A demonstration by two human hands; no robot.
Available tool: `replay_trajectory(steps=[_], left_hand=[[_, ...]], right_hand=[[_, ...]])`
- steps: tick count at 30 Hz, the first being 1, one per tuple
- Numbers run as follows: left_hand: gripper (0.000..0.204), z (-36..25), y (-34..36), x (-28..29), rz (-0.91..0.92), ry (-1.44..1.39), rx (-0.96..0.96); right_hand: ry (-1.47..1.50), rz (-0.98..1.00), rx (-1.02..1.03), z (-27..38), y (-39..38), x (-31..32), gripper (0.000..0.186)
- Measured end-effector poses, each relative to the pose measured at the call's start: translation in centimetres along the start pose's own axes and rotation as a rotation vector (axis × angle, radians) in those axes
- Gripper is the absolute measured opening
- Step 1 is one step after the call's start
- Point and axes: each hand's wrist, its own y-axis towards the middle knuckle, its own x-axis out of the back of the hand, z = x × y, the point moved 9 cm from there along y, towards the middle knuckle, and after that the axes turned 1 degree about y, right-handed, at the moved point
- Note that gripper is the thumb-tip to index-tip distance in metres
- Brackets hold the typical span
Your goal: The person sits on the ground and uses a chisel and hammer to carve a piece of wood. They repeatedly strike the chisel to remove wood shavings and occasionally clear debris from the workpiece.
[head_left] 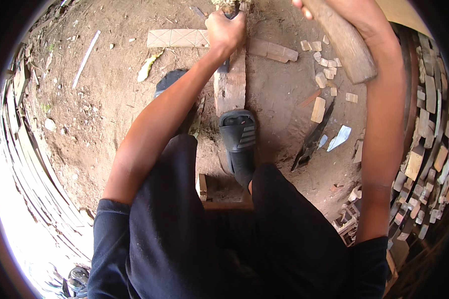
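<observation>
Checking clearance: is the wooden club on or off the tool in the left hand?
Off: bare ground shows between the wooden club, in the right hand, and the tool in the left hand.

Open dirt (110,94) left — woodpile (425,149) right, seemingly

dirt ground (110,94) carries a plank (230,92), small wood blocks (329,74) and a white strip (86,60).
</observation>
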Motion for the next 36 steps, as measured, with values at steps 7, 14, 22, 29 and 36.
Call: replay_trajectory(steps=[7, 14, 22, 29, 36], left_hand=[[0.027, 0.2, -0.1, 1.4, -0.053, -0.062, -0.065], [0.026, 0.1, -0.5, 0.7, -0.024, -0.080, -0.042], [0.027, 0.4, -0.5, 1.5, -0.024, -0.049, -0.005], [0.027, 1.3, -0.3, 0.5, -0.014, -0.045, -0.060], [0.027, 0.9, -0.3, 0.6, -0.026, -0.011, -0.052]], right_hand=[[-0.055, 0.211, -0.034, -2.0, 0.1, -2.4, 0.056], [0.031, 0.126, -0.030, 0.1, -1.4, -1.1, 0.052], [-0.016, 0.202, 0.026, -2.0, -0.3, -2.6, 0.053], [0.067, 0.061, -0.062, -1.5, -1.0, -1.3, 0.050], [-0.063, 0.032, 0.024, -1.0, -0.3, -1.1, 0.055]])
